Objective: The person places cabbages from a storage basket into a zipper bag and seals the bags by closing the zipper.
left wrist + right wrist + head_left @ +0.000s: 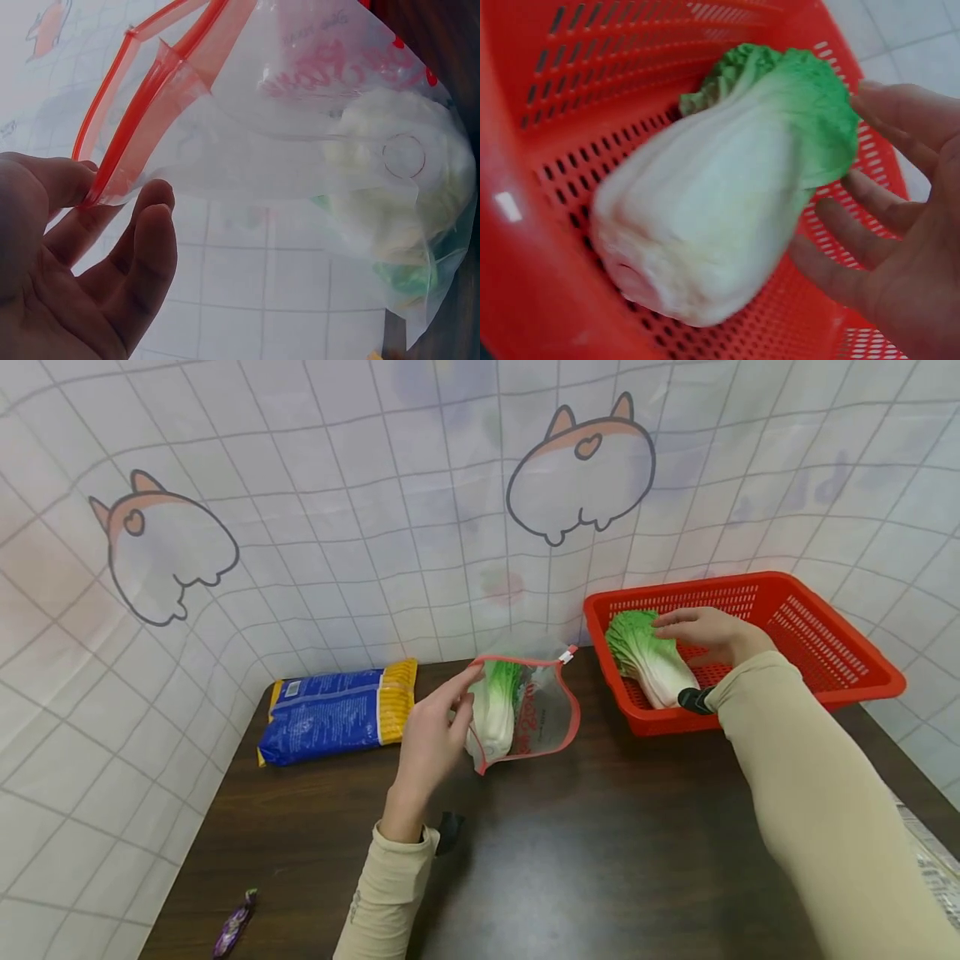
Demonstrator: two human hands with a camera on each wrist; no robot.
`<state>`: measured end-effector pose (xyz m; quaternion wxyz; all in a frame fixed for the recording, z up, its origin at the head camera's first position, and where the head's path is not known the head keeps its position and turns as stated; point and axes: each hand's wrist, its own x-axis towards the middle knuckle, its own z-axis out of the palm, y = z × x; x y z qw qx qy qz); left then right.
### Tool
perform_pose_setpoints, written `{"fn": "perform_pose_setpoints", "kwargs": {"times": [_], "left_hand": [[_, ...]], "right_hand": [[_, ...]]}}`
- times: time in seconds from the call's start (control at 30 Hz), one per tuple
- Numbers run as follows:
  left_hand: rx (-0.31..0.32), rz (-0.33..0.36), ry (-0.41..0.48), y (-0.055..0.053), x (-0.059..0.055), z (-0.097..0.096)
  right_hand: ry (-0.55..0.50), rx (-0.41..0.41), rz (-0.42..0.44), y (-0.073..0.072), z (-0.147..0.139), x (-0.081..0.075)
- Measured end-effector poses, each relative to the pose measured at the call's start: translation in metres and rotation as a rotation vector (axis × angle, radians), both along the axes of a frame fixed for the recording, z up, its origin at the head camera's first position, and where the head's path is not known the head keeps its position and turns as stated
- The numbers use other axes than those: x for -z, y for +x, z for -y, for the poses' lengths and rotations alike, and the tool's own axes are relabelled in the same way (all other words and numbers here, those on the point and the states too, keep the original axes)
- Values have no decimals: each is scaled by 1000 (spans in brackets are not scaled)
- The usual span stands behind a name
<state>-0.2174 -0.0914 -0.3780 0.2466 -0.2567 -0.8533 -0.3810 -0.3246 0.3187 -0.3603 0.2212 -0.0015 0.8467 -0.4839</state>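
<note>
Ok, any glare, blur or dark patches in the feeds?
Head: soft sheen on the dark wood-grain table; left wrist: left grip dark against the bright gridded backdrop, zipper bag lettering blurred; right wrist: white glare patch on the red basket, napa cabbage slightly soft.

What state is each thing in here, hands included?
Left hand: pinching the bag's rim
Right hand: fingers spread beside the basket's cabbage; contact unclear
Zip bag: unzipped, mouth open
Bagged cabbage: inside the bag
Red basket: open-topped, holding one cabbage
Basket's cabbage: unbagged, lying down
Blue-and-yellow package: lying flat; seal unclear
Purple candy: looks wrapped
</note>
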Motion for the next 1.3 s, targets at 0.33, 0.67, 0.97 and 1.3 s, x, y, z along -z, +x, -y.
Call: {"fn": "perform_pose_setpoints", "kwargs": {"times": [0.33, 0.67, 0.97, 1.3], "left_hand": [[20, 82, 50, -3, 0, 4], [19, 85, 45, -2, 1, 3], [17, 90, 46, -1, 0, 4], [18, 104, 54, -2, 1, 5]], "right_hand": [[31, -46, 111, 4, 2, 13], [-126, -88, 341, 8, -5, 18], [-101, -106, 324, 7, -4, 21], [119, -157, 239, 3, -5, -9]]}}
